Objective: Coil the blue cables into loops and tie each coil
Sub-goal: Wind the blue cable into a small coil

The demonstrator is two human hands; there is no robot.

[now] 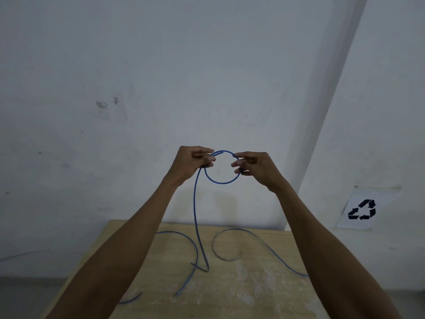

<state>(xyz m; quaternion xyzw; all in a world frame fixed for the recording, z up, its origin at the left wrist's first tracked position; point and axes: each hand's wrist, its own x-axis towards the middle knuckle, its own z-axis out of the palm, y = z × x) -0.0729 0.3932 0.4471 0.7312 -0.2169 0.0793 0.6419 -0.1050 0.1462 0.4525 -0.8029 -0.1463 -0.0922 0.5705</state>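
A blue cable (195, 217) is held up in the air above the far edge of the table (253, 286), its upper end bent into a single round loop (221, 182). The left hand (193, 161) grips the loop's left side where the strands cross, fingers curled round them and thumb on top. The right hand (255, 168) pinches the opposite side of the loop between thumb and fingertips, the other fingers bent loosely. From the left hand the rest of the cable hangs down to the table, meets the wood near the middle and kinks there. On the table, a second blue cable (271, 247) lies in a hooked curve to the right of that kink and runs under the right forearm. Another blue strand (184, 236) arcs on the table's left part, and a short blue piece (131, 300) shows near its left edge. Behind the table stands a pale wall (161, 77); a paper sheet with a recycling sign (362, 209) is stuck to it, right of the table.
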